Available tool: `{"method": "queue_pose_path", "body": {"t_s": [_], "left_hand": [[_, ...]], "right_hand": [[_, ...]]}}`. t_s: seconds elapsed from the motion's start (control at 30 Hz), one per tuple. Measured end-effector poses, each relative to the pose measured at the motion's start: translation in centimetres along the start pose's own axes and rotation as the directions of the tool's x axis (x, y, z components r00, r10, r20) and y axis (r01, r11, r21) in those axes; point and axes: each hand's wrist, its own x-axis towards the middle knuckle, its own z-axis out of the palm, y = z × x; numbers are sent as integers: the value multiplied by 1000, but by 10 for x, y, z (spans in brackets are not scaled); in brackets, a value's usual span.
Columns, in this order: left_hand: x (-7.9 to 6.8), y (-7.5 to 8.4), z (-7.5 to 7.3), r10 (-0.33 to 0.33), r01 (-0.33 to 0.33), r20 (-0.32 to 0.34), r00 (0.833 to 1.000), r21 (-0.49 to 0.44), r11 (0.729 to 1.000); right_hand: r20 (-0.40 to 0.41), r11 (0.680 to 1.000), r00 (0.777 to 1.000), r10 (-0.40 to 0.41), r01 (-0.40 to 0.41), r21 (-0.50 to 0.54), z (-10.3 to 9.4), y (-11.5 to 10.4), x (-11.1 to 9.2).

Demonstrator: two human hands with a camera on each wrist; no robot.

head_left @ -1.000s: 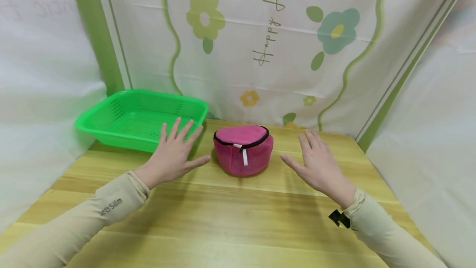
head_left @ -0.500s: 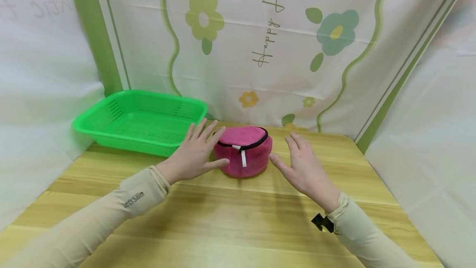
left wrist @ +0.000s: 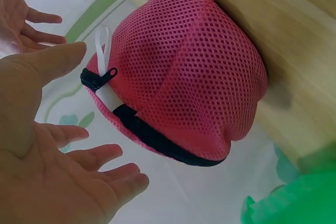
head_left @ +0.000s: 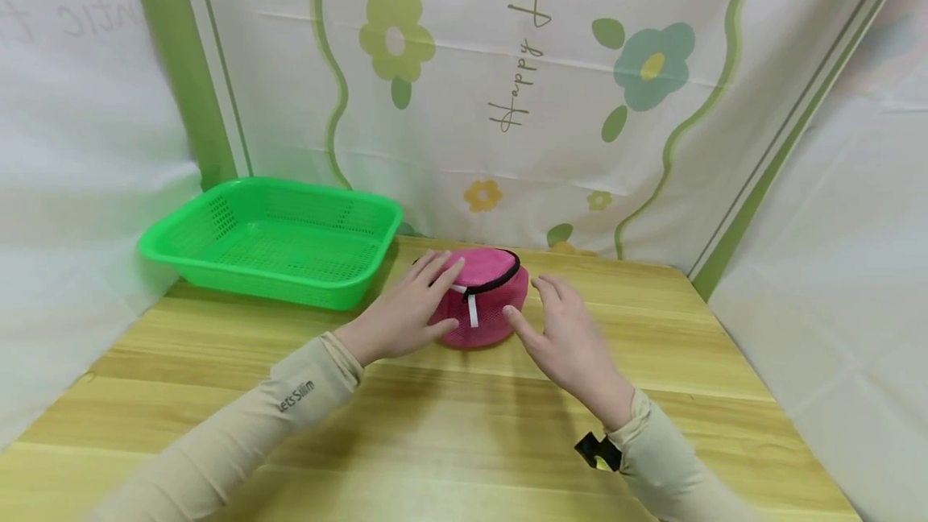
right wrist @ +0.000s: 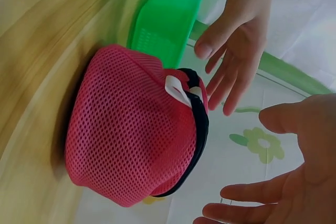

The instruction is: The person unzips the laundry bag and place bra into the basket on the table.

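Observation:
A pink mesh laundry bag with a black zipper round its top and a white pull loop stands on the wooden table. My left hand is at the bag's left, its spread fingers overlapping the lid's edge in the head view. At the right side is my right hand, thumb and fingers apart, level with the bag's wall. Both wrist views show gaps between the hands and the bag. Neither hand holds anything.
A green plastic basket stands at the back left of the table. Behind it hangs a white curtain with printed flowers, and white cloth closes off both sides.
Both hands have moved inward, toward the bag from either side. My left hand has gone right and my right hand left. The bag stays in place on the table.

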Motion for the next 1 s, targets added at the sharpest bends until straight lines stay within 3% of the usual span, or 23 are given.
{"method": "queue_pose_path", "body": {"t_s": [0.2, 0.43, 0.67, 0.83, 1.0], "left_hand": [[4, 3, 4, -13, 13, 1, 1000, -7, 1000], [5, 8, 7, -41, 41, 8, 999, -23, 999], [9, 8, 13, -37, 40, -80, 996, 25, 999], [12, 11, 16, -4, 22, -155, 988, 113, 993], [16, 19, 17, -15, 41, -178, 984, 148, 988]], "right_hand": [[-26, 1000, 1000, 7, -6, 28, 2, -13, 0], [-16, 994, 997, 72, -70, 85, 5, -24, 0], [-56, 983, 989, 137, -128, 135, 13, -31, 0], [-90, 983, 987, 132, -119, 142, 19, -40, 3], [-130, 985, 984, 120, -102, 139, 23, -43, 4]]}}
